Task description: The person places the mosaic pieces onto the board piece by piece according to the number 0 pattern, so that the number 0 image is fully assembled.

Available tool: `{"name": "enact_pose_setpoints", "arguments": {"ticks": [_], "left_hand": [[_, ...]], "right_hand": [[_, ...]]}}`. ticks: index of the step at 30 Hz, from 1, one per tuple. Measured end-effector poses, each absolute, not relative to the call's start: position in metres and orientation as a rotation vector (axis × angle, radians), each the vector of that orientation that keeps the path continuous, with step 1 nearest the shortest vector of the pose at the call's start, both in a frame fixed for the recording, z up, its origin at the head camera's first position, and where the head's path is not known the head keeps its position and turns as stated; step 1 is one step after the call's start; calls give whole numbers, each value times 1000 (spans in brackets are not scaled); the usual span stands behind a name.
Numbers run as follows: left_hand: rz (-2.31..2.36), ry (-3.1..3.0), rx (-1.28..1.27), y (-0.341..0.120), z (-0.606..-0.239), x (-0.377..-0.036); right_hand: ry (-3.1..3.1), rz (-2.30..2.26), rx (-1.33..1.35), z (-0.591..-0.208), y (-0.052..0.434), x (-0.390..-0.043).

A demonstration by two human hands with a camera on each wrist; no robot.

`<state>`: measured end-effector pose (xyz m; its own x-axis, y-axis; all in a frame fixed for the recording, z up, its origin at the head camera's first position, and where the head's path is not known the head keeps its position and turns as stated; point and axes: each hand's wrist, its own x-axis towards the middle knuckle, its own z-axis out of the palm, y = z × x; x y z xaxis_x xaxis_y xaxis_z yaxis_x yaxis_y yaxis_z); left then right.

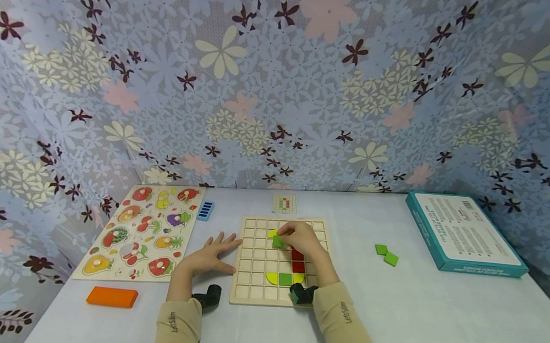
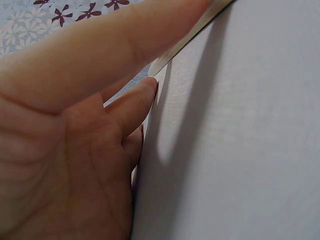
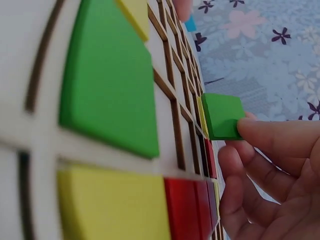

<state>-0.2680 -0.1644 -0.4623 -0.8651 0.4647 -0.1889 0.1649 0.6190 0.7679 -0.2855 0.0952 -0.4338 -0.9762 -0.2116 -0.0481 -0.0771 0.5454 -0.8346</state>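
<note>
Two hands on the job. My right hand pinches a green square tile between thumb and fingertips, holding it just over the upper middle of the wooden grid board, next to a yellow piece already seated. My left hand lies flat on the bench with fingers spread, touching the board's left edge, gripping nothing.

Doing it well, as I judge it: keep the left hand pressing the board so it doesn't slide, square the tile to the cell walls, lower one edge in first, then press flat. In the right wrist view the tile is tilted off the board face, so level it before letting go.

Lower down the board: red pieces, then a yellow–green–yellow row near the front edge. Two spare green tiles sit well apart toward the right side of the bench, near the teal box. Fruit puzzle at the left edge, orange block at the front left corner, small pattern card behind the board.

Hard to tell: which exact cell I'm over, since my hand covers it. Left wrist view shows only palm, fingers and bench cloth. Card print too small to read.
</note>
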Motion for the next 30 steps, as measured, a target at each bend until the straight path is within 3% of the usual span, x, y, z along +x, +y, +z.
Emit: {"name": "enact_pose_setpoints", "arguments": {"ticks": [30], "left_hand": [[1137, 2455, 498, -164, -459, -267]], "right_hand": [[2733, -1211, -237, -436, 83, -293]]}}
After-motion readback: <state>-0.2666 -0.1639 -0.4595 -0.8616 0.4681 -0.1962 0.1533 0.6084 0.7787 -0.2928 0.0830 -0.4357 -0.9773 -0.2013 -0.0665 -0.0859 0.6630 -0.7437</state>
